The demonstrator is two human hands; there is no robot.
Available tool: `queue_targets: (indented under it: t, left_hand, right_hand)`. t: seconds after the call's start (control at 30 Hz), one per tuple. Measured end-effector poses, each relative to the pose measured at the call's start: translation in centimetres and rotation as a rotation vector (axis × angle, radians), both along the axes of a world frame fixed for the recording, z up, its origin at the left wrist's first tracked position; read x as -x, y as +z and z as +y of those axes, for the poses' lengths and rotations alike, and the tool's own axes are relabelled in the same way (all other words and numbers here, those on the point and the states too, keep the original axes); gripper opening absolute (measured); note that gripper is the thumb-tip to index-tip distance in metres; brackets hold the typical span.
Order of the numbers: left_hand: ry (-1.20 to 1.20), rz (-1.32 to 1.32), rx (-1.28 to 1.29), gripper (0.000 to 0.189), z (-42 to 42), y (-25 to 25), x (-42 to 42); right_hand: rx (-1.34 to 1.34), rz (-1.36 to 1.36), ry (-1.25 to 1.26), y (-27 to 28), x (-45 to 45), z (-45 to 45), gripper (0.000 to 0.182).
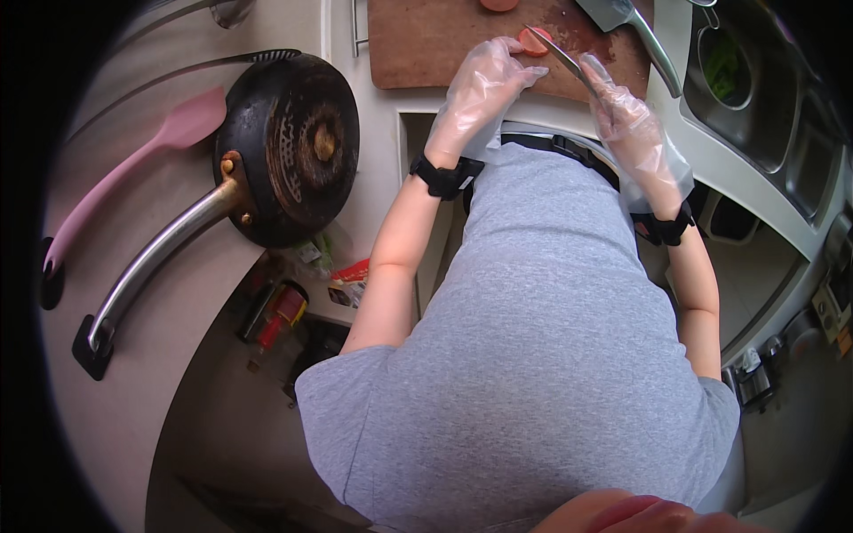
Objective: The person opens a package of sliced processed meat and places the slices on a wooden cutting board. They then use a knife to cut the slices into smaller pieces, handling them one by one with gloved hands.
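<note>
A brown cutting board (426, 53) lies at the top of the head view. On it sits a red, cut piece of food (535, 42), perhaps tomato, and a second reddish piece (499, 3) lies near the top edge. My left hand (485, 83), in a clear plastic glove, is beside the cut piece; its fingertips are near the piece's left side, and contact is unclear. My right hand (616, 106), gloved too, is shut on a knife (563, 56), whose tip reaches over the red piece. A cleaver-like knife (610, 10) with a metal handle rests at the board's right.
At the left hang or stand a dark, worn frying pan (293, 146) and a pink spatula (193, 120). A steel sink (766, 140) at the right holds a strainer with green leaves (723, 70). Bottles (276, 316) and packets (350, 283) are at the lower left.
</note>
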State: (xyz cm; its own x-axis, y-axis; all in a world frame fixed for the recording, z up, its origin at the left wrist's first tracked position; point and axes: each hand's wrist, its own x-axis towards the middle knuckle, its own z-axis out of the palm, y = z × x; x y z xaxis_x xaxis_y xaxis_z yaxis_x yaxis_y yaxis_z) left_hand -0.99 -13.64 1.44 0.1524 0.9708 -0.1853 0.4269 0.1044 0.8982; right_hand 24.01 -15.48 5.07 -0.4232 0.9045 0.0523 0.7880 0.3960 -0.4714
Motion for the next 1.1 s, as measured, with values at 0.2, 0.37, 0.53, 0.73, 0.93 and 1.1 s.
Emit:
queue_targets:
  t: [0.2, 0.37, 0.53, 0.73, 0.93, 1.1]
  left_hand:
    - [-0.038, -0.099, -0.026, 0.033, 0.0, -0.2, 0.4]
    - [-0.063, -0.078, -0.028, 0.032, 0.2, 0.6, 0.5]
    - [-0.072, -0.090, -0.048, 0.031, 0.4, 0.0, 0.6]
    - [-0.041, -0.066, 0.065, 0.034, 0.6, 2.3, 0.2]
    - [0.041, 0.168, -0.290, 0.041, 1.4, 3.6, -0.7]
    - [0.027, 0.400, -0.476, 0.039, 2.5, 1.5, -1.4]
  right_hand:
    - [-0.010, -0.037, -0.014, -0.3, 0.2, -0.4, 0.056]
    - [0.146, -0.056, -0.057, 0.6, 0.7, -0.5, 0.057]
    - [0.072, -0.055, -0.049, 0.4, 1.0, -0.8, 0.059]
    - [-0.024, -0.179, 0.003, -0.1, 1.7, -1.4, 0.072]
    - [-0.092, -0.266, 0.084, -2.0, 1.1, -1.3, 0.081]
    - [-0.079, -0.203, 0.109, -1.7, 0.9, -1.2, 0.081]
